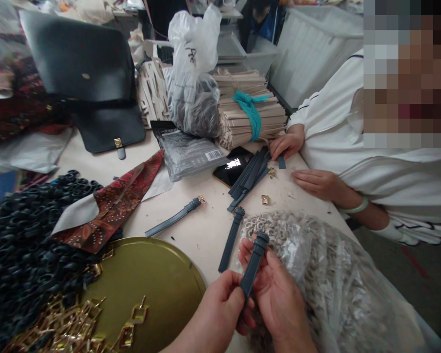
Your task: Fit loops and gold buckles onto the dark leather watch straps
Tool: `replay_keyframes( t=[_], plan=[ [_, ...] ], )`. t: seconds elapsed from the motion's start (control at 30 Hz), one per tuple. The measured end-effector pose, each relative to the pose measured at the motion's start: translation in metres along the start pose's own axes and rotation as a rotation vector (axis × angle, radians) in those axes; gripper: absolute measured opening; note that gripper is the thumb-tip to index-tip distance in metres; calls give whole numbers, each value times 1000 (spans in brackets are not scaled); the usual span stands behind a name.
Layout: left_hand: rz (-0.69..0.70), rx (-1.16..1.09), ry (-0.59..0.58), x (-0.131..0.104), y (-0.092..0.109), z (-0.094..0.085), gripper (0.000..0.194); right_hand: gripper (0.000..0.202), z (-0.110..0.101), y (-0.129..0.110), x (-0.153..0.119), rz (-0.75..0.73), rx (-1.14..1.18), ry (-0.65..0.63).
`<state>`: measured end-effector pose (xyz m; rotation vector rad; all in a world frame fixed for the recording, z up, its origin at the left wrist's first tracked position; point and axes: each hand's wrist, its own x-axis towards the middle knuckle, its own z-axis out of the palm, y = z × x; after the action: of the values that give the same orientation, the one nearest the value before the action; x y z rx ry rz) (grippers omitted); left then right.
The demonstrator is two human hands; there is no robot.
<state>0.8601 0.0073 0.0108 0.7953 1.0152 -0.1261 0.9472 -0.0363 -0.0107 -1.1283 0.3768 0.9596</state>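
Note:
A dark blue leather strap point(255, 262) with a keeper loop near its top end is between my two hands. My left hand point(220, 301) pinches its lower part between thumb and fingers. My right hand point(281, 291) cups it from the right, fingers curled behind and thumb at its edge. Just left of them lies another blue strap point(231, 240) with a loop. Farther left is a strap point(176, 215) fitted with a gold buckle point(202, 199). A round gold tray point(161, 274) holds several gold buckles point(69, 318).
Black leather loops point(33, 255) are heaped at left. A plastic bag of beige loops point(327, 274) fills the right front. Behind are a phone point(233, 166), blue strips point(250, 179), a black bag point(84, 63) and bundled strips point(238, 117). A co-worker's hands point(318, 184) rest at right.

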Motion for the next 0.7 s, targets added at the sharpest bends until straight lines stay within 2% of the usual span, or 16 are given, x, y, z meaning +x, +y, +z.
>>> replay_keyframes(
  t=[0.17,0.4,0.7],
  plan=[
    [-17,-64,18,-1,-1,-4,15,20,-2,1,-1,-46,-23,-59],
    [41,68,60,-2,2,-7,17,22,-4,2,1,-61,-31,-67],
    [75,257,90,-1,-6,-11,19,15,-2,1,0,-52,-1,-77]
  ],
)
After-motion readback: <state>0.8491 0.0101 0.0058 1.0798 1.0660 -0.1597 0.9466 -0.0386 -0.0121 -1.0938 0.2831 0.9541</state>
